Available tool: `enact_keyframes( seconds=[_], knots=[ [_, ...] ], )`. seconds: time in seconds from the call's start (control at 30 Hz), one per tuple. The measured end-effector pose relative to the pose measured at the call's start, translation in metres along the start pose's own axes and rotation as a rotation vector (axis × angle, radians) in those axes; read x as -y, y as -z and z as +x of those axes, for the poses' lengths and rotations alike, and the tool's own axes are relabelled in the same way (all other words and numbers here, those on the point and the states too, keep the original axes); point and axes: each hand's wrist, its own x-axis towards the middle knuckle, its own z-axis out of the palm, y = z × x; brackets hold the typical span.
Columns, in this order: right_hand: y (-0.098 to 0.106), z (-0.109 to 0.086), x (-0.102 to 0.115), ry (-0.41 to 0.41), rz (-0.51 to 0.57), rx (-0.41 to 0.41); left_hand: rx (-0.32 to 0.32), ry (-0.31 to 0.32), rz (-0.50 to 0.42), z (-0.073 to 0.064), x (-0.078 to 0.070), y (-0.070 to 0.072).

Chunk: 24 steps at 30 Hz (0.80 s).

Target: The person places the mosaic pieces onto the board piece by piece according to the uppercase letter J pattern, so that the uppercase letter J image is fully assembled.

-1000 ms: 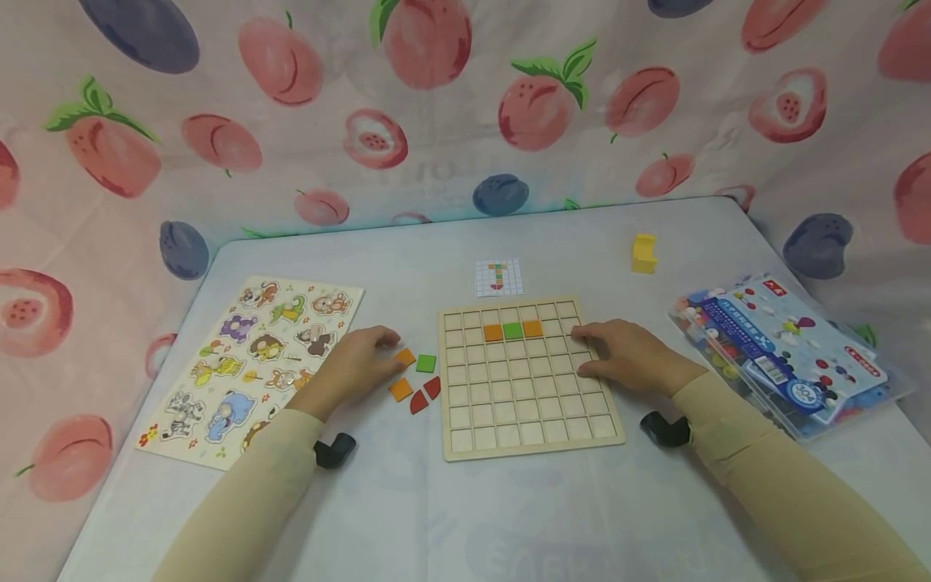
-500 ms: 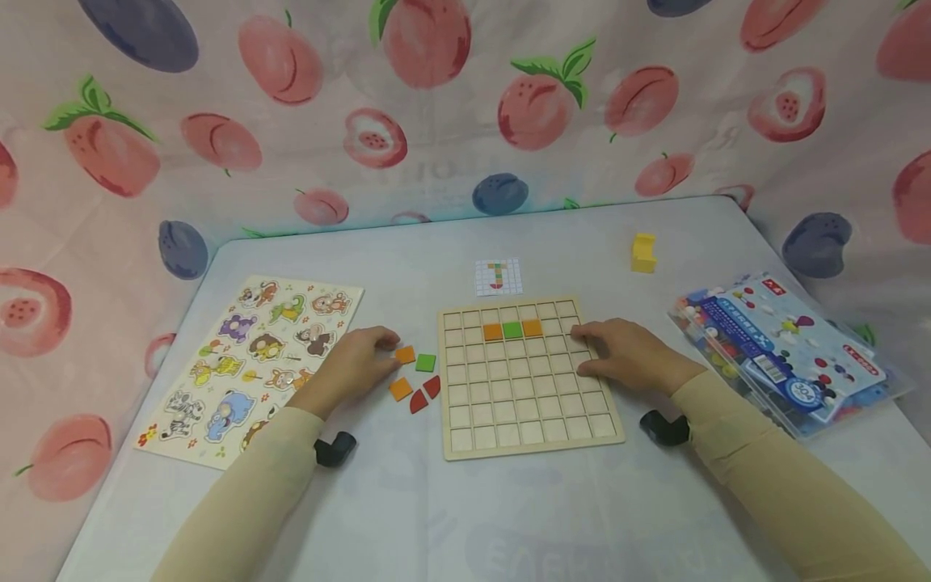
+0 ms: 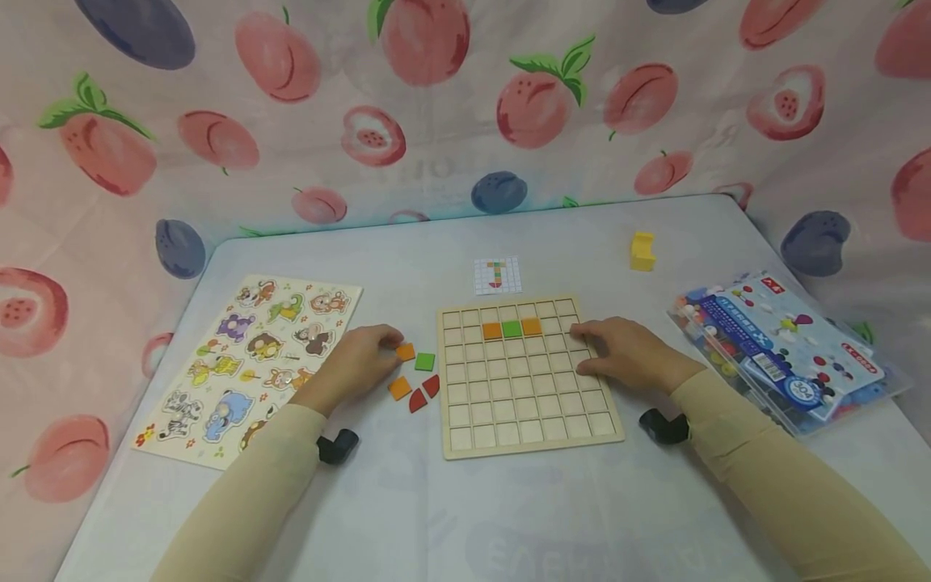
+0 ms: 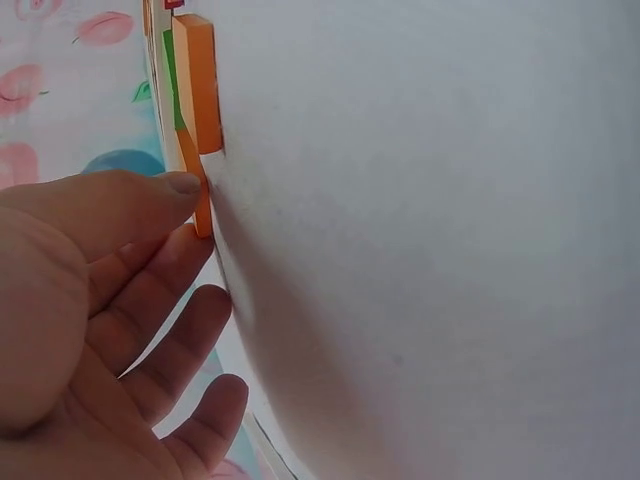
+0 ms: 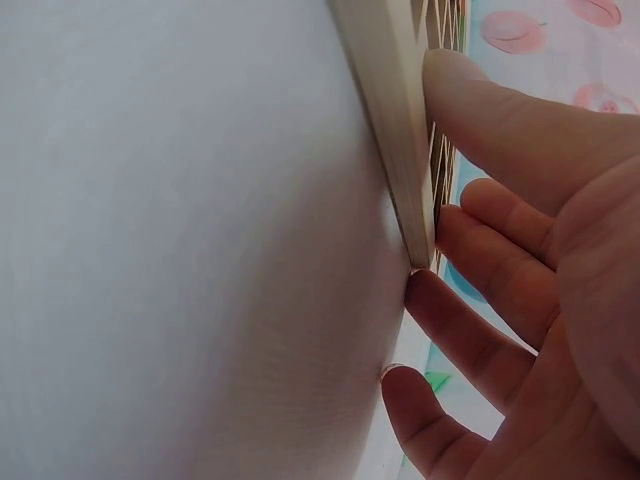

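Beside a small group of flat tiles, my left hand [image 3: 358,362] has its thumb and index finger on the upper orange square tile [image 3: 406,352], pinching it at its edges in the left wrist view. Close by lie a green square tile [image 3: 425,361], another orange square tile [image 3: 399,388] and two red quarter-circle tiles [image 3: 418,401]. The wooden grid board [image 3: 502,451] holds a row of orange, green [image 3: 512,329] and orange tiles. My right hand [image 3: 631,352] rests on the board's right edge, thumb over the grid and fingers loosely extended.
A small pattern card [image 3: 498,276] lies behind the board. An animal puzzle board [image 3: 247,364] is under and beyond the left forearm. To the right sits a clear plastic box [image 3: 789,347] with a printed sheet. A yellow block [image 3: 642,252] stands at the back.
My left hand's fingertips have shifted slightly right onto the upper orange tile. The right hand and the board have stayed in place.
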Motion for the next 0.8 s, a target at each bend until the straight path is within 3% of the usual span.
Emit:
enact_keyframes(
  seconds=[0.8],
  knots=[
    [0.0005, -0.0009, 0.0014, 0.011, 0.002, 0.002, -0.028, 0.003, 0.018, 0.0024, 0.0005, -0.0027]
  ],
)
